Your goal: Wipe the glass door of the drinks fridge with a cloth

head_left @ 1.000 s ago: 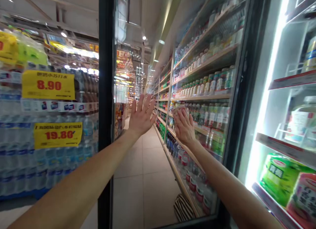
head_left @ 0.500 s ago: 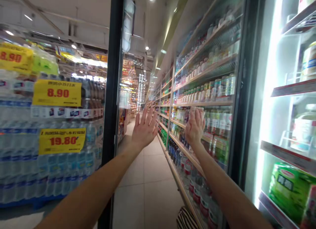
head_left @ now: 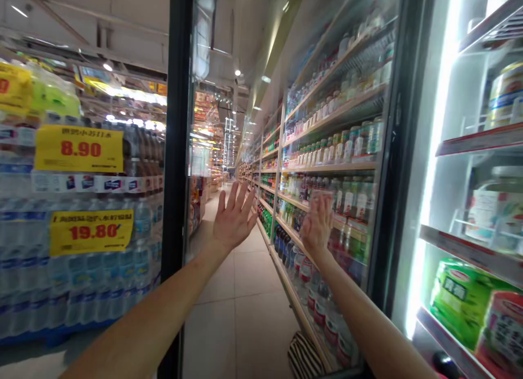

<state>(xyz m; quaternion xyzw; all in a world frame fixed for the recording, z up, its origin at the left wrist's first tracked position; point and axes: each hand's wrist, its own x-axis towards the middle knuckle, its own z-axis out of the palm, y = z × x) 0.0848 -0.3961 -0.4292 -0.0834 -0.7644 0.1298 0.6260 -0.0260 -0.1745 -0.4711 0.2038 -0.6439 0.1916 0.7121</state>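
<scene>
My left hand [head_left: 233, 218] is open, fingers spread, flat against the inside of the glass fridge door [head_left: 265, 150]. My right hand [head_left: 317, 222] presses on the same glass further right, fingers stretched up, with what looks like a pale cloth [head_left: 322, 196] under its fingertips. The door stands swung open, its black frame [head_left: 176, 177] at the left and another black edge [head_left: 392, 166] at the right. Through the glass I see an aisle and shelves of bottled drinks [head_left: 327, 150].
The lit fridge interior [head_left: 469, 205] is at the right, with green packs [head_left: 461, 297] and jars on its shelves. Stacked water bottles with yellow price signs [head_left: 79, 148] stand at the left. A striped bag [head_left: 304, 357] lies low near the door. Tiled floor runs down the aisle.
My right hand slid right across the glass, then down a little. My left hand stayed flat on the glass, sinking slightly in view as the camera shifted.
</scene>
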